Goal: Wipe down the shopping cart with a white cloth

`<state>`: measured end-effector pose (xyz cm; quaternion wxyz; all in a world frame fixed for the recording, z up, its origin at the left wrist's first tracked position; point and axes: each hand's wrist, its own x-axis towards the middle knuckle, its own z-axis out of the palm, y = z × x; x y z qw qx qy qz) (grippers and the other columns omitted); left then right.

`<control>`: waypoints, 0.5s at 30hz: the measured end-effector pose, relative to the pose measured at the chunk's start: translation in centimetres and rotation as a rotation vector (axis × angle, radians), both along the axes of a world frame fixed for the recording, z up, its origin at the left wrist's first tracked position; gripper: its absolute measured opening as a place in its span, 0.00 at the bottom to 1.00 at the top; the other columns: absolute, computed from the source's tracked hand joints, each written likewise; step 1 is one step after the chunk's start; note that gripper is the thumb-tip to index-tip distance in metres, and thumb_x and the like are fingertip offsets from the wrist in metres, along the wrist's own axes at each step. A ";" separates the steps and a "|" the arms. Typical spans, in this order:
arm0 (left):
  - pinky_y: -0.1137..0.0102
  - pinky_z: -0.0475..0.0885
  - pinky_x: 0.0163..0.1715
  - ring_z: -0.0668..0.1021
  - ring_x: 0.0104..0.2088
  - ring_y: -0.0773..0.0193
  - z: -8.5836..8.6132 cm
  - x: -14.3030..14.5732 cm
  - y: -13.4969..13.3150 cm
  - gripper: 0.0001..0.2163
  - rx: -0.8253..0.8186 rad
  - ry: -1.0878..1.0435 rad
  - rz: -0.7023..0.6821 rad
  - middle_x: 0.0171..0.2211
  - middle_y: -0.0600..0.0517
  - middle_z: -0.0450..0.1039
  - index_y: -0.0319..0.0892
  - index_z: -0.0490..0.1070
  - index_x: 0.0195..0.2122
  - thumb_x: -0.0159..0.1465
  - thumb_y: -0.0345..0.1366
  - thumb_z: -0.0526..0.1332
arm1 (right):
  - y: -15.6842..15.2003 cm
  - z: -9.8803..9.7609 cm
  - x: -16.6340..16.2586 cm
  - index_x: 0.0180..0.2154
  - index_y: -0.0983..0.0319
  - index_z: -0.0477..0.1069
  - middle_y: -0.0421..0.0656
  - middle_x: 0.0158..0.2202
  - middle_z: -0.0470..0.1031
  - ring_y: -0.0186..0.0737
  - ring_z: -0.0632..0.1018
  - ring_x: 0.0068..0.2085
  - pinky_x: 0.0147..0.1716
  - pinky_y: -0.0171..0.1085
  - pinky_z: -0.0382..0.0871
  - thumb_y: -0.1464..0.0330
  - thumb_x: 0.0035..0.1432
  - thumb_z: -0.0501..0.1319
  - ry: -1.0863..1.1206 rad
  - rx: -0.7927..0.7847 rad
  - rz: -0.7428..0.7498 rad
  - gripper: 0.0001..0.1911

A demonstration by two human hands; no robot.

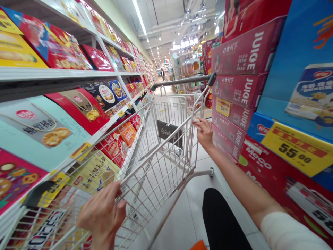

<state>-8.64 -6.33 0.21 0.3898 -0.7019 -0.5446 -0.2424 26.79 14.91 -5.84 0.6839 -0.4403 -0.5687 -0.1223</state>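
A wire shopping cart stands in a store aisle, seen from its front end with the grey handle at the far side. My left hand is closed over the near wire rim of the cart basket. My right hand reaches forward and grips the cart's right upper rim close to the handle. The basket looks empty apart from a dark tag on the child-seat flap. My dark trouser leg shows beside the cart.
Shelves of boxed biscuits line the left side, close against the cart. Stacked red juice cartons and blue and red cartons with a yellow price tag crowd the right. The tiled aisle floor runs ahead towards distant displays.
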 end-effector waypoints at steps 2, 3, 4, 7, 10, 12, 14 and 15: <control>0.65 0.60 0.29 0.75 0.26 0.58 0.0 -0.6 0.0 0.27 -0.002 0.002 -0.005 0.25 0.50 0.74 0.44 0.70 0.40 0.69 0.52 0.35 | -0.5 0.6 0.2 0.34 0.58 0.77 0.43 0.39 0.77 0.43 0.74 0.43 0.45 0.44 0.70 0.80 0.52 0.54 -0.056 -0.017 0.026 0.16; 0.65 0.60 0.29 0.75 0.26 0.57 0.0 -0.9 0.0 0.25 -0.005 0.005 -0.006 0.24 0.50 0.73 0.44 0.70 0.40 0.69 0.51 0.36 | -0.6 1.2 0.4 0.33 0.58 0.77 0.43 0.38 0.77 0.43 0.74 0.43 0.45 0.44 0.70 0.80 0.51 0.55 -0.076 -0.020 0.034 0.16; 0.65 0.60 0.29 0.75 0.27 0.57 0.0 -1.2 0.0 0.24 -0.007 0.007 -0.009 0.24 0.50 0.73 0.44 0.70 0.40 0.69 0.50 0.37 | -0.6 1.8 0.6 0.32 0.57 0.77 0.43 0.37 0.77 0.43 0.74 0.42 0.45 0.44 0.70 0.81 0.50 0.55 -0.084 -0.017 0.033 0.17; 0.65 0.60 0.29 0.75 0.27 0.56 -0.2 -1.9 -0.1 0.20 -0.009 0.004 -0.013 0.25 0.49 0.73 0.44 0.70 0.40 0.68 0.45 0.40 | -0.6 2.9 0.6 0.33 0.58 0.77 0.43 0.40 0.77 0.44 0.73 0.45 0.48 0.44 0.69 0.82 0.50 0.54 -0.055 0.017 0.005 0.18; 0.64 0.61 0.30 0.75 0.28 0.56 -0.4 -2.3 -0.3 0.16 -0.033 -0.005 0.013 0.26 0.49 0.73 0.46 0.69 0.39 0.65 0.41 0.43 | -0.9 2.2 0.2 0.32 0.58 0.77 0.43 0.40 0.77 0.43 0.73 0.44 0.48 0.44 0.68 0.82 0.51 0.53 -0.082 -0.005 0.032 0.19; 0.64 0.61 0.31 0.75 0.28 0.56 -0.5 -2.4 -0.4 0.14 -0.056 -0.019 0.029 0.26 0.50 0.74 0.46 0.68 0.38 0.64 0.40 0.44 | -1.1 1.7 0.4 0.31 0.58 0.77 0.43 0.38 0.77 0.43 0.73 0.43 0.46 0.43 0.69 0.82 0.50 0.54 -0.118 -0.030 0.060 0.18; 0.64 0.61 0.30 0.74 0.28 0.56 -0.5 -2.2 -0.6 0.13 -0.063 -0.036 0.034 0.27 0.50 0.74 0.47 0.68 0.39 0.63 0.39 0.45 | -0.9 2.1 1.1 0.32 0.57 0.78 0.43 0.38 0.77 0.44 0.73 0.43 0.46 0.44 0.68 0.81 0.50 0.55 -0.118 -0.023 0.049 0.17; 0.64 0.60 0.30 0.74 0.28 0.57 -0.4 -2.1 -0.7 0.13 -0.061 -0.045 0.030 0.27 0.50 0.74 0.47 0.68 0.39 0.63 0.39 0.45 | -0.7 2.6 1.5 0.34 0.57 0.78 0.44 0.40 0.77 0.45 0.73 0.45 0.47 0.45 0.68 0.80 0.51 0.55 -0.104 -0.009 0.031 0.18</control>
